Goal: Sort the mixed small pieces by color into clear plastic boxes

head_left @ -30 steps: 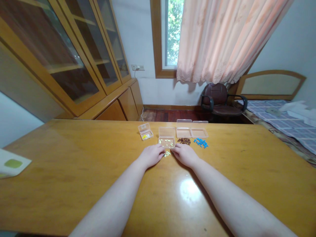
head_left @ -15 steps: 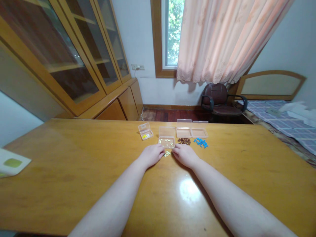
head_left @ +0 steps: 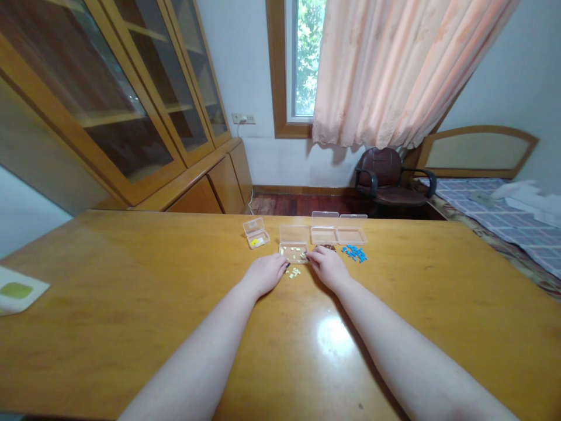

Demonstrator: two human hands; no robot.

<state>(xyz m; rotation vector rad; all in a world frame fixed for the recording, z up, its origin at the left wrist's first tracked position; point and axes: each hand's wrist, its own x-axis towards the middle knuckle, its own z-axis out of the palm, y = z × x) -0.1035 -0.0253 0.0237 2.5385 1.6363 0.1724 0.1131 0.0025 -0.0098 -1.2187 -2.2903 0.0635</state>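
Observation:
My left hand rests on the wooden table with its fingers curled, the fingertips beside a few pale yellow pieces that lie loose. My right hand has its fingers pinched together at the right edge of an open clear box that holds more pale yellow pieces. What either hand pinches is too small to make out. A pile of brown pieces is mostly hidden behind my right hand. Blue pieces lie just to its right.
A small clear box with a yellow bit stands to the left of the open box. Two more open clear boxes sit at the far edge. A white card lies at the table's left. A chair and a bed stand beyond.
My right hand has moved forward from the loose pieces to the edge of the open box, covering most of the brown pile. My left hand has barely shifted.

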